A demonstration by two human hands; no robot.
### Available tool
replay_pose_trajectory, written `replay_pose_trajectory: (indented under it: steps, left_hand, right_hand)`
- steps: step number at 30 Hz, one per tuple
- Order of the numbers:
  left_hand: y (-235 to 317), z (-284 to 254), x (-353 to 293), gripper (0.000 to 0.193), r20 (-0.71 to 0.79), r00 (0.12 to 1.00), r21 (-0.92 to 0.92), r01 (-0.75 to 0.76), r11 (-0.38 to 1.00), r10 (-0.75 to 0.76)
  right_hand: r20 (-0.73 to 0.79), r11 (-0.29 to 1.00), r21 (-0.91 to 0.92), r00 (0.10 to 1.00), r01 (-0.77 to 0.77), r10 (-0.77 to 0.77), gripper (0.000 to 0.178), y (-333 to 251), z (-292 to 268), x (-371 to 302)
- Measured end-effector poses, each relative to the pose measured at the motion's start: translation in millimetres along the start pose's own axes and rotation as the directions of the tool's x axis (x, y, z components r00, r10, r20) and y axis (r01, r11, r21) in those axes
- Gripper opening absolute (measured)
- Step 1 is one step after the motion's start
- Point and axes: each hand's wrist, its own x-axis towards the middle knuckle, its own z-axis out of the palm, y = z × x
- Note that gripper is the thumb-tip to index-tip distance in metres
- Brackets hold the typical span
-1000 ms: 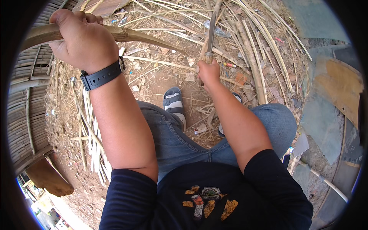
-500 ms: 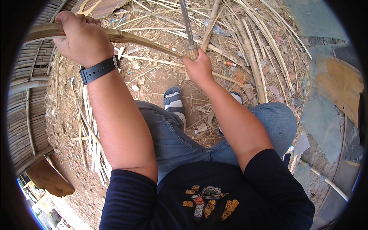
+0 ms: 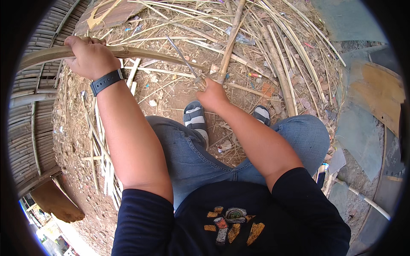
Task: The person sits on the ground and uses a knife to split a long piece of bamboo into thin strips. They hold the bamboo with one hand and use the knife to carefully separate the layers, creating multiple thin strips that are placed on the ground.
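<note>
My left hand [image 3: 93,59], below a black wristwatch, is wrapped round a long split piece of bamboo [image 3: 147,53]. One end of the bamboo runs off past the left wall; the other slopes down to the right near my right hand. My right hand [image 3: 212,94] grips the wooden handle of a long thin-bladed knife [image 3: 180,54]. Its blade points up and to the left, crossing the bamboo in the picture. I cannot tell whether blade and bamboo touch.
Bamboo strips [image 3: 232,42] and dry shavings litter the ground ahead. More pale strips [image 3: 106,166] lie left of my legs. A slatted bamboo wall [image 3: 32,128] stands at the left; flat sheets [image 3: 363,136] lie at the right. My sandalled feet [image 3: 195,116] are below the knife.
The knife has swung from pointing up and away to pointing up and left. My right hand moved slightly left and nearer; the bamboo shifted a little in my left hand's grip.
</note>
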Motion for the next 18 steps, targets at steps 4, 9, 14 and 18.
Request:
replay_pose_trajectory:
  steps: [4, 9, 14, 18]
  left_hand:
    - [7, 5, -18, 0.028, 0.068, 0.997, -0.014, -0.031, 0.999, 0.032]
    - [10, 7, -19, 0.026, -0.027, 1.0, 0.024, 0.006, 1.0, -0.005]
    - [10, 9, -19, 0.026, 0.105, 0.994, -0.024, -0.032, 0.999, 0.035]
    - [8, 13, -24, 0.029, 0.047, 0.998, 0.024, -0.051, 0.998, 0.05]
  right_hand:
    - [-0.041, 0.974, 0.059, 0.976, 0.217, -0.215, 0.045, -45, 2, -14]
    - [-0.039, 0.999, -0.012, 0.998, 0.045, -0.045, 0.047, 19, 24, 2]
    - [0.016, 0.996, -0.058, 0.998, -0.061, 0.062, 0.036, 62, 12, 22]
    - [-0.012, 0.99, 0.096, 0.994, 0.107, -0.107, 0.037, -24, 14, -12]
